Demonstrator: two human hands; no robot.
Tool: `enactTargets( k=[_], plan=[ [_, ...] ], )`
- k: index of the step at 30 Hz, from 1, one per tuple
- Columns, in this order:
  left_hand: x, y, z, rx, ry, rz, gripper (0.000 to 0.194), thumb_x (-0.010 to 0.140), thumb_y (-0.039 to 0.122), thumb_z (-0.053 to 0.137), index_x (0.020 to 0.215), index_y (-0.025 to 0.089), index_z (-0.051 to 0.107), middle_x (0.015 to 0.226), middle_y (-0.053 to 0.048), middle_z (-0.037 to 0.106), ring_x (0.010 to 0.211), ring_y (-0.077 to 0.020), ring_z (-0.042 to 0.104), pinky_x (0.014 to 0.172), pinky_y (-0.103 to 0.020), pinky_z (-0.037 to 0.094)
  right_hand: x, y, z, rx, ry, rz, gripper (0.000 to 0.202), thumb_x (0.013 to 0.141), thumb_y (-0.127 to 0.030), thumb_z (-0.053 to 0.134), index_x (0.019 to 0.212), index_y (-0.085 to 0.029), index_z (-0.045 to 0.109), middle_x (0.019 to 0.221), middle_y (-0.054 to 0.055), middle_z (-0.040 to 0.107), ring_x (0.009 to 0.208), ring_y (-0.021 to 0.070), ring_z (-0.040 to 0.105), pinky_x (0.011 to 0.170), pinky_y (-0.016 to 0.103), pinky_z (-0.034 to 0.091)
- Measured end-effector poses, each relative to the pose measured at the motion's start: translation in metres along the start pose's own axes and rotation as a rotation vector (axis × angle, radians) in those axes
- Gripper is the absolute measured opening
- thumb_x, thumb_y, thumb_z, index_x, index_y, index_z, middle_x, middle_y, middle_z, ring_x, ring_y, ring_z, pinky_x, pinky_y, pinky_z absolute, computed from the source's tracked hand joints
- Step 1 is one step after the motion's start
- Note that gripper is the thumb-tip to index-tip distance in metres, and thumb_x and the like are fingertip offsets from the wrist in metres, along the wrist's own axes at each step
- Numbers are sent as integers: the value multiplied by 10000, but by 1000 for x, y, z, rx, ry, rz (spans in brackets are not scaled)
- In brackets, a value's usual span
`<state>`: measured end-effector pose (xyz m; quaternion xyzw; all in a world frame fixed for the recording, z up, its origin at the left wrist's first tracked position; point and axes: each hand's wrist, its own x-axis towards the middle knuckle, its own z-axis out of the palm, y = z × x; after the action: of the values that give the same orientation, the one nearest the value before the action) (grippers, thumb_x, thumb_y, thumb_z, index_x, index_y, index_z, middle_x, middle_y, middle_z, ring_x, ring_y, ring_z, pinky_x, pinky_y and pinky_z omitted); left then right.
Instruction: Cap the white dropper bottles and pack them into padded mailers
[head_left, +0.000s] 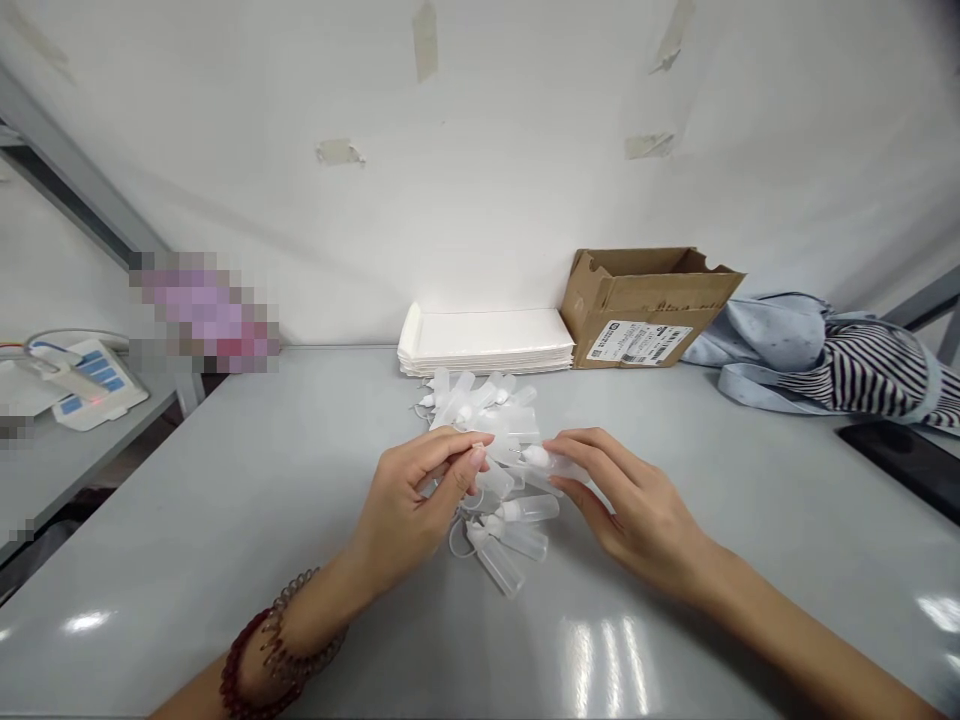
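Note:
Several small translucent squeeze bottles (499, 568) with white tops lie in a loose pile on the grey table (315, 420). My right hand (626, 500) grips one bottle (562, 466) between thumb and fingers, its thin needle tip pointing left. Facing it across the pile, my left hand (424, 490) is pinched around a small pale piece (478, 450), mostly hidden by the fingertips. A narrow gap separates the needle tip from my left fingertips. Thin loops hang off some bottle tops beneath my left hand.
Behind the pile lies a stack of white envelopes (487, 338), beside an open cardboard box (645, 310). A blue and striped cloth bundle (847, 360) and a dark phone (904, 465) are at right. A white and blue device (97, 382) sits far left.

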<state>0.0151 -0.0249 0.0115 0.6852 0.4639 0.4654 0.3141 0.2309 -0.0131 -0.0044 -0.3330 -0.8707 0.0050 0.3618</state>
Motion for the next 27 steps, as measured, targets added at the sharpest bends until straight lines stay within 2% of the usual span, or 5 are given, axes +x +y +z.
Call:
enactTargets(
  k=[6, 12, 15, 21, 27],
  plan=[
    [0, 1, -1, -31, 117, -138, 167, 839, 274, 589, 825, 181, 727, 657, 2, 654, 537, -98, 580, 543, -201, 509, -5, -2, 4, -4, -20, -15, 297, 906, -100, 467, 1192, -178, 474, 1007, 101, 620, 842, 184, 626, 670, 301, 539],
    [-1, 6, -2, -100, 134, -254, 146, 800, 294, 643, 826, 179, 729, 583, 10, 653, 529, -109, 602, 516, -192, 520, -2, -3, 4, -32, 23, -22, 299, 888, -75, 480, 1169, -177, 489, 974, 97, 628, 820, 181, 631, 660, 291, 539],
    [-1, 5, -1, -104, 118, -220, 105, 791, 242, 650, 802, 187, 739, 592, 8, 664, 532, -114, 606, 514, -204, 527, -2, -4, 4, -38, 38, -24, 300, 889, -82, 473, 1168, -189, 501, 956, 87, 639, 813, 179, 639, 657, 287, 542],
    [-3, 3, 2, -87, 28, -49, 130, 800, 147, 632, 866, 194, 735, 710, 4, 703, 591, -101, 626, 556, -186, 540, -6, -5, 5, -52, 20, -44, 334, 892, -94, 481, 1212, -189, 485, 1000, 95, 633, 835, 184, 632, 677, 302, 548],
    [-5, 2, 3, -37, 27, -46, 131, 785, 148, 676, 891, 211, 722, 802, 23, 737, 701, -103, 678, 677, -163, 554, -7, -6, 5, -53, 3, -48, 330, 882, -76, 509, 1201, -160, 482, 1012, 110, 616, 855, 191, 617, 691, 310, 543]
  ],
)
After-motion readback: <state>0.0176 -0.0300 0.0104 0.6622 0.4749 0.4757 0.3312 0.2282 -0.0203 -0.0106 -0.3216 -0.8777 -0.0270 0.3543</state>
